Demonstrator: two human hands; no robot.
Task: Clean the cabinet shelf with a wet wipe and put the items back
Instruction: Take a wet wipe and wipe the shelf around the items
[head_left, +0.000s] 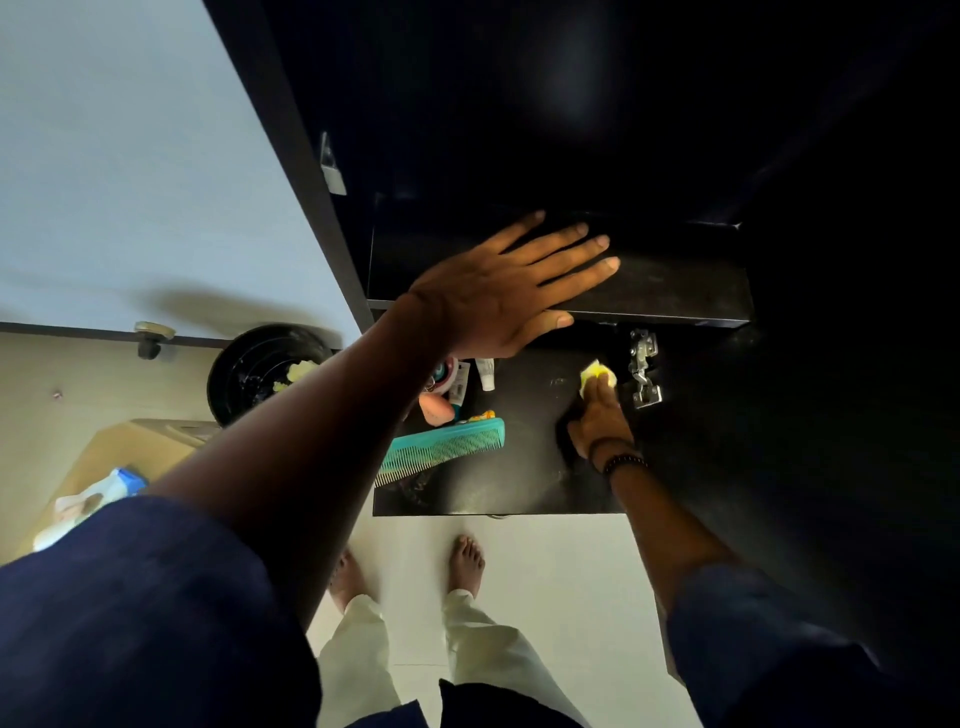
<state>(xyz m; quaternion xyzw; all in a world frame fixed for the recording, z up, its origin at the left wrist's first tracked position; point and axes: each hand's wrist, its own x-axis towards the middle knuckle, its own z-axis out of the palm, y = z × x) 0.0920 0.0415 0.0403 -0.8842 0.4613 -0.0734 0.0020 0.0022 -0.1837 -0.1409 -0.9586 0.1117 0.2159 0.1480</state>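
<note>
A: Left hand (498, 291)?

B: Released. Palm down, fingers straight and spread, resting flat on the upper shelf (675, 291) of the black cabinet, thumb over its front edge.

A: Right hand (597, 421)?

B: Grasping the wet wipe (595, 373). Fingers were bunched over it and held it down on the lower shelf (530, 467). Dark bead bracelets (621, 457) on that wrist.

A: Where on the shelf was the wipe?

B: Right side, toward the back, just beside the metal hinge (643, 374). It looked pale yellow and crumpled, and only part of it showed past the fingertips.

A: Items?

B: They sat on the left part of the same lower shelf, well apart from the wipe. A teal comb (447, 447) lay nearest the front. Behind it were a pink item (436, 408) and a small white tube (485, 373), partly hidden under the left hand. Couldn't tell what the rest of that cluster was.

A: Anything else?

B: A black bin (249, 374) stood left of the cabinet with crumpled pale stuff inside. A wipes pack (98, 499) lay on a beige surface at far left. Bare feet (466, 564) were on the white floor below the shelf.
</note>
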